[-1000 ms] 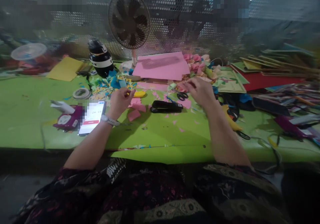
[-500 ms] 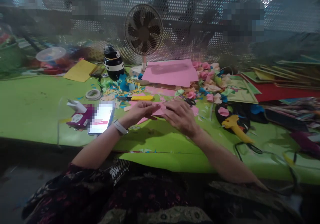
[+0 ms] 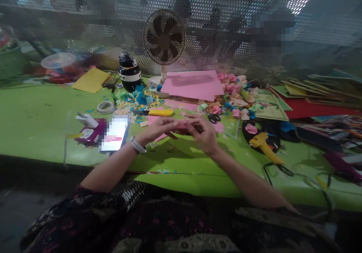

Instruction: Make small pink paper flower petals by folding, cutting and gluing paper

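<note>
Between my two hands is a small piece of pink paper point(image 3: 181, 124), held just above the green table point(image 3: 181, 158). My left hand point(image 3: 160, 128), with a white watch on its wrist, has its fingers closed on the left end of the paper. The thumb and fingers of my right hand point(image 3: 202, 132) pinch the right end. Much of the paper is hidden by the fingers. Just beyond my hands lie a yellow box cutter point(image 3: 160, 112) and black-handled scissors point(image 3: 214, 118). More pink paper point(image 3: 154, 121) lies under and behind my left hand.
A phone point(image 3: 114, 134) with a lit screen lies left, beside a purple box point(image 3: 91, 132) and a tape roll point(image 3: 105, 107). Behind are paper scraps, a black jug point(image 3: 129, 74), a fan point(image 3: 164, 38) and pink sheets point(image 3: 194, 84). A yellow glue gun point(image 3: 266, 147) with its cord lies right.
My right hand has turned, its fingers lifting so that the thumb and fingertips now pinch the paper. My left fingers have straightened somewhat along it. The view has shifted slightly.
</note>
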`<state>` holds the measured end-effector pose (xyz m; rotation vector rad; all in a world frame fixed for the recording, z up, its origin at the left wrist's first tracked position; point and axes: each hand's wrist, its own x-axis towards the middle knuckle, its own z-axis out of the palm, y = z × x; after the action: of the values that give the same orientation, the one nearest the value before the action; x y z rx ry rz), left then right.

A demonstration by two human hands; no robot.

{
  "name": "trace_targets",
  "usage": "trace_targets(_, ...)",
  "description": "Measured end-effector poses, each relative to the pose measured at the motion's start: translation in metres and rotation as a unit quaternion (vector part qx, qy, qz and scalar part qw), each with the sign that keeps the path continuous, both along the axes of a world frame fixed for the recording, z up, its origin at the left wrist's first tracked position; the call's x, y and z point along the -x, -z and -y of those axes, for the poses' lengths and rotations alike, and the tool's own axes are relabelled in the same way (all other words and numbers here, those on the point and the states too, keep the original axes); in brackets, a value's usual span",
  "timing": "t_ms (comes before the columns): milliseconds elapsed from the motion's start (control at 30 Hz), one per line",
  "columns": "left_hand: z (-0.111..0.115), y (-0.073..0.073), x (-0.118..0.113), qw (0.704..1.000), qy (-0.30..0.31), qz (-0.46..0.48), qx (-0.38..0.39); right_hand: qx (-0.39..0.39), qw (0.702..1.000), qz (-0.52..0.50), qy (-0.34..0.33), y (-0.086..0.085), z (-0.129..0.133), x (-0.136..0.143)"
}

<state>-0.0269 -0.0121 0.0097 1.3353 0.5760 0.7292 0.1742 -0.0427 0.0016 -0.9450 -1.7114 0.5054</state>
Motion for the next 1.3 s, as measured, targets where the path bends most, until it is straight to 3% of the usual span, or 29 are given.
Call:
trace_targets(233,-0.001,0.005,-0.003,0.999,-0.024,-0.032,-0.034,0.042,0.999,-0.013,-0.026,0.001,0.001,0.001)
trace_targets(433,0.0,0.001,-0.002,0.999,0.001,-0.05,-0.004,0.064,0.998,-0.007,0.001,-0.001,0.001,0.001)
trace_targets(833,0.002,-0.001,-0.004,0.999,0.008,-0.033,0.025,0.084,0.996,-0.031,-0.006,0.002,0.001,0.002)
trace_targets(1067,0.001,-0.002,-0.004,0.998,-0.005,-0.039,0.048,0.154,0.98,-0.121,-0.018,-0.007,-0.003,-0.003)
trace_targets(1300,0.002,-0.003,-0.003,0.998,0.013,-0.034,0.054,0.193,0.977,0.024,-0.092,-0.01,0.001,-0.004)
